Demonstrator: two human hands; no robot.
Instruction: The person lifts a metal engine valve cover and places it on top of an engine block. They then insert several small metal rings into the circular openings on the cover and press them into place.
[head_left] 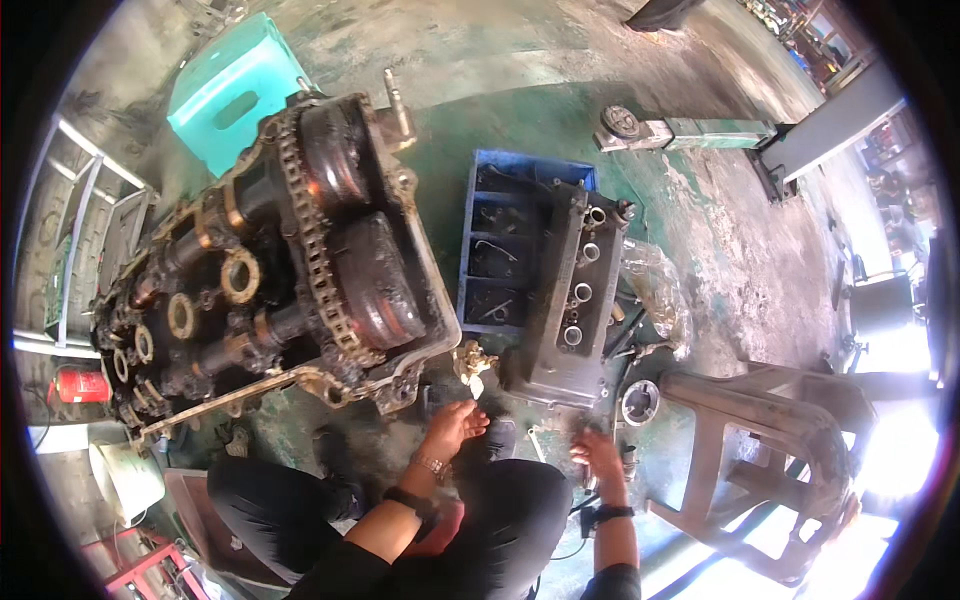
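Note:
My left hand hovers over my knees with its fingers loosely bent and apart. Nothing shows in it. Just beyond its fingertips is a small brass-coloured metal part; whether they touch, I cannot tell. My right hand, slightly blurred, reaches down beside my right knee with fingers apart, above small metal pieces on the floor. To the left stands a large oily engine with its timing chain and camshafts exposed. A black valve cover with several round holes leans on a blue divided tray.
A turquoise plastic stool stands behind the engine. At right is a worn brown stool. A round metal ring and a clear plastic bag lie beside the valve cover. Far right, a lift arm extends from its post; a red fire extinguisher is far left.

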